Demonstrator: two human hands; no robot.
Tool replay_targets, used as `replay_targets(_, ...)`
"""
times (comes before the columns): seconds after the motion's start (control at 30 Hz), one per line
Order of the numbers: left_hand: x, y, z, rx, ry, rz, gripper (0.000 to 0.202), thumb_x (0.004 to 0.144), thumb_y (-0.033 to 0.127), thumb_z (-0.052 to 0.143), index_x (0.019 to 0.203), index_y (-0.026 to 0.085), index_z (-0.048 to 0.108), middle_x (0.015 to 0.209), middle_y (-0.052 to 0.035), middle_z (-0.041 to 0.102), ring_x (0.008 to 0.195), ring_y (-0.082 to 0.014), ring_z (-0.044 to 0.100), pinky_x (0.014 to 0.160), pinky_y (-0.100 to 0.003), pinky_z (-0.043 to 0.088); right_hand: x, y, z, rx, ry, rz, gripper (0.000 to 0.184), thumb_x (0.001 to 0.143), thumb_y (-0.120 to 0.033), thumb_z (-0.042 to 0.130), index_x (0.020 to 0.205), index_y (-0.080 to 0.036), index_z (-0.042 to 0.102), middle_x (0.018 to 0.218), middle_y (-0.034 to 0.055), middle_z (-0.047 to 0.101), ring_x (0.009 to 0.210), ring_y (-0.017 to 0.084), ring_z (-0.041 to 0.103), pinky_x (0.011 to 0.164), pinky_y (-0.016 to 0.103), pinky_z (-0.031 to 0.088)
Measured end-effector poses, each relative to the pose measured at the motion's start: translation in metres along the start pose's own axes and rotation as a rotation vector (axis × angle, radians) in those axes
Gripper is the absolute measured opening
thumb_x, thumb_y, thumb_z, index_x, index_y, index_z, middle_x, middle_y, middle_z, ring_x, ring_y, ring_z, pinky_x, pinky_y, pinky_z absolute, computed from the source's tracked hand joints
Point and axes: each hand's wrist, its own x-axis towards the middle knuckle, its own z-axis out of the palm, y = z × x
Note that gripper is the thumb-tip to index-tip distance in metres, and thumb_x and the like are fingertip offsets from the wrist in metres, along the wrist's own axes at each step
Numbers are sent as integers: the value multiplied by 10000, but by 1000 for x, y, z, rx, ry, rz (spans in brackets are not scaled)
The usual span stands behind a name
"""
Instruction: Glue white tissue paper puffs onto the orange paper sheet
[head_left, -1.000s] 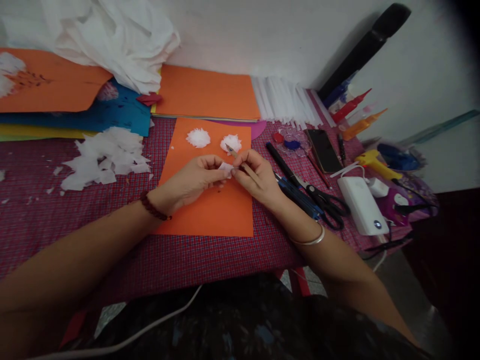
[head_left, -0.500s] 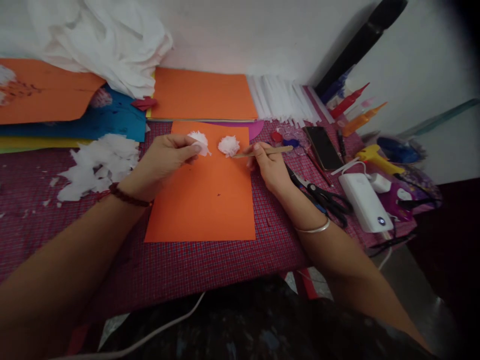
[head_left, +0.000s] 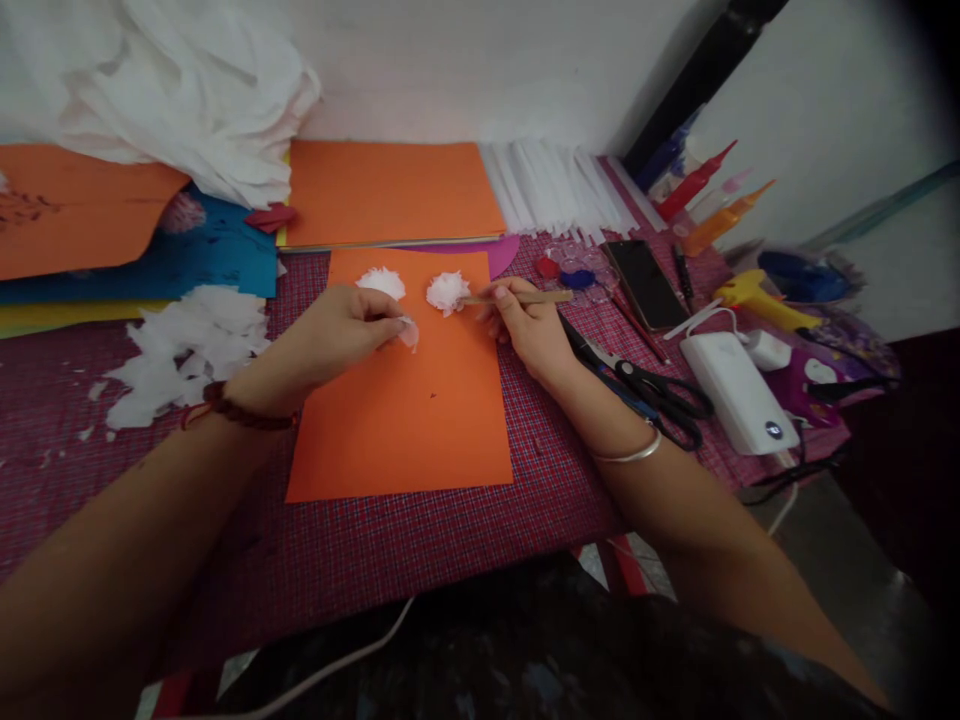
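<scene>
Scrap of white paper [head_left: 408,334] pinched between thumb and forefinger of left hand [head_left: 330,330], hanging over upper middle of orange sheet [head_left: 397,440]. Right hand [head_left: 536,335] closed in a pinch on flat wooden stick [head_left: 540,297], held nearly level above right edge of same sheet. Stick's left end right at right-hand white tuft [head_left: 448,291]; touching or just short of it, cannot tell. Left-hand white tuft [head_left: 382,281] beside it near top of sheet, lower part hidden by left hand. Small dark speck [head_left: 433,395] lower on sheet.

Sheet flat on red checked tablecloth [head_left: 442,530]. To the left, loose pile of torn white paper [head_left: 195,340], near left wrist with dark bracelet [head_left: 251,412]. Behind, stack of paper [head_left: 390,195] with orange on top, row of white strips [head_left: 559,190] next to it, bunched white material [head_left: 187,95] at far left; cloth or paper, cannot tell. To the right, scissors [head_left: 664,387] close to right forearm with bangle [head_left: 634,455], then phone [head_left: 645,285], white box with cable [head_left: 739,393], yellow tool [head_left: 769,300]. Farther back, red bottle [head_left: 694,187] and orange bottle [head_left: 724,222], pointed nozzles up and tilted.
</scene>
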Motion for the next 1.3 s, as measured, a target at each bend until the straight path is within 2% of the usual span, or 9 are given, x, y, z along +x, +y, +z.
replay_targets(0.17,26,13,20,32,-22,100,130,741,268,642,706,198,746,633,-21,660,605,-160,564,576,-258,370,0,0,0,0,-5,10,467,937,-667,543,934,-208,632,735,-9,659,537,76,536,491,235,406)
replay_targets(0.27,43,10,38,84,49,111,50,729,209,654,694,194,687,615,-8,631,600,-156,547,604,-269,385,1,1,-1,11,-13,20,471,935,-672,540,919,-209,623,736,-5,669,539,77,541,492,234,407)
replay_targets(0.43,55,4,56,140,141,78,95,736,147,644,658,194,614,650,-14,615,630,-170,516,643,-300,379,1,0,0,80,4,-2,441,925,-646,572,858,-211,606,695,-10,658,516,81,542,486,236,410)
replay_targets(0.6,56,1,59,130,190,73,138,707,114,643,610,200,595,612,-4,580,608,-161,482,633,-307,348,-1,-8,-2,132,153,60,393,959,-581,534,802,-221,557,580,-35,596,461,85,509,453,232,391)
replay_targets(0.77,61,-4,61,76,214,89,133,715,198,677,621,208,584,654,-13,623,631,-171,513,616,-309,346,-4,-11,2,49,33,102,322,961,-501,554,809,-217,556,619,-26,631,469,80,528,458,231,393)
replay_targets(0.87,62,-5,63,96,232,103,137,729,163,634,621,209,563,666,-19,621,654,-177,534,651,-319,377,-4,-9,4,12,0,76,278,949,-460,571,821,-215,562,652,-20,654,464,77,532,462,238,402)
replay_targets(1.07,47,-12,65,-3,334,142,145,752,138,628,770,217,507,781,-13,585,728,-177,549,695,-321,414,-6,-2,5,-32,22,47,310,951,-512,561,843,-221,559,686,-10,676,481,85,546,474,244,414)
replay_targets(1.17,39,-16,63,-5,378,151,192,779,128,599,732,226,441,735,9,525,677,-157,491,654,-313,370,-7,2,6,-37,40,47,335,953,-539,547,863,-217,569,703,-1,683,494,89,558,487,248,426)
replay_targets(1.3,36,-15,60,-9,365,129,213,771,95,582,697,225,431,707,16,512,676,-159,484,650,-310,355,-8,4,9,-26,56,45,350,938,-556,553,866,-214,580,734,14,695,538,103,599,522,258,462)
